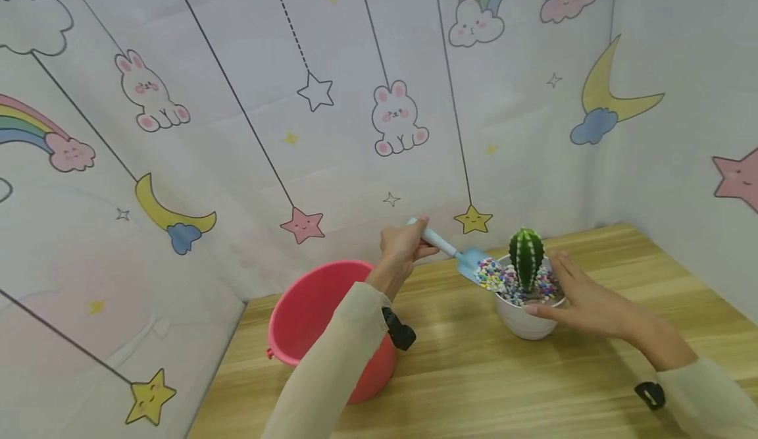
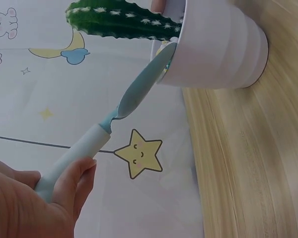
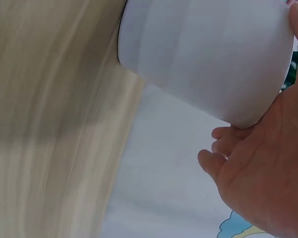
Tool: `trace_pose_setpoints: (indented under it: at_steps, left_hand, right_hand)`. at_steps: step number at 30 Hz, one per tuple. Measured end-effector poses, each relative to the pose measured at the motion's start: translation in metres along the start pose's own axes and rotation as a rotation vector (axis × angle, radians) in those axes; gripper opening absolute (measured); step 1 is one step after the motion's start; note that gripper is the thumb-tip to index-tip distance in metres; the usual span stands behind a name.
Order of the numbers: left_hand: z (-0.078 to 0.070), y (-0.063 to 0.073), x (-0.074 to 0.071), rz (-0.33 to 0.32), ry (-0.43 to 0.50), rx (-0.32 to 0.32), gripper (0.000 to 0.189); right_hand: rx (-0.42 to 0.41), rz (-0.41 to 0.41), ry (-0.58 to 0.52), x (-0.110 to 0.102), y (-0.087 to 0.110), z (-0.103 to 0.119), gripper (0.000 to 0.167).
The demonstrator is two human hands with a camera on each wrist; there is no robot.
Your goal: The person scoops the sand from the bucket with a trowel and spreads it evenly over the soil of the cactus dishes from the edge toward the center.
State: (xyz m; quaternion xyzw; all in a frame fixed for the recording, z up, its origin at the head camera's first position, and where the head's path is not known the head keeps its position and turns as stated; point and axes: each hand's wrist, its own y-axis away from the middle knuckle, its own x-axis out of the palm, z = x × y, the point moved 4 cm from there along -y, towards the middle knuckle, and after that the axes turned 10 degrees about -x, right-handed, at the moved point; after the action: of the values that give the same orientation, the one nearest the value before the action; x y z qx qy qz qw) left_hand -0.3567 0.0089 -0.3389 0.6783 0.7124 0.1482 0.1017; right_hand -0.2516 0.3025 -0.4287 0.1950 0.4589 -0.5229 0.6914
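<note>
My left hand [image 1: 404, 241] grips the handle of a light blue toy shovel [image 1: 439, 241], thumb along the top. Colourful pebbles [image 1: 489, 272] lie on its blade, whose tip is at the rim of a white flowerpot [image 1: 527, 324]. In the left wrist view the shovel [image 2: 139, 89] slants up to that rim. A spiny green cactus [image 1: 526, 258] stands upright in the pot among more coloured pebbles. With thumb in front and fingers behind, my right hand [image 1: 592, 301] holds the pot's right side. The right wrist view shows its fingertips [image 3: 211, 161] beside the white wall.
A pink-red bucket [image 1: 370, 380] stands on the wood-grain table [image 1: 450, 386] at the left, partly behind my left forearm. Behind the table hangs a pale backdrop [image 1: 349, 176] printed with stars, rabbits, moons and rainbows. A black band sits at each wrist.
</note>
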Motion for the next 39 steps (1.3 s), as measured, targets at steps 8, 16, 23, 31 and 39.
trace_pose_setpoints:
  at_steps: [8, 16, 23, 31, 39]
  left_hand:
    - [0.000, 0.003, -0.002, 0.006, 0.002, 0.020, 0.033]
    - [-0.002, 0.006, -0.004, 0.003, -0.009, 0.048, 0.031]
    - [-0.003, 0.010, -0.006, 0.008, -0.006, 0.066, 0.030]
    - [-0.003, 0.013, -0.006, 0.020, 0.002, 0.091, 0.029]
    - [-0.005, 0.016, -0.004, 0.023, -0.015, 0.125, 0.029]
  right_hand:
    - [-0.029, -0.036, 0.058, 0.000, 0.000, 0.005, 0.122]
    - [-0.014, -0.027, 0.038, 0.003, 0.002, 0.003, 0.123]
    - [-0.045, -0.045, 0.043, -0.001, 0.001, 0.007, 0.123]
    - [-0.032, -0.068, 0.094, 0.006, 0.002, 0.003, 0.120]
    - [-0.021, -0.063, 0.055, 0.004, 0.004, 0.005, 0.125]
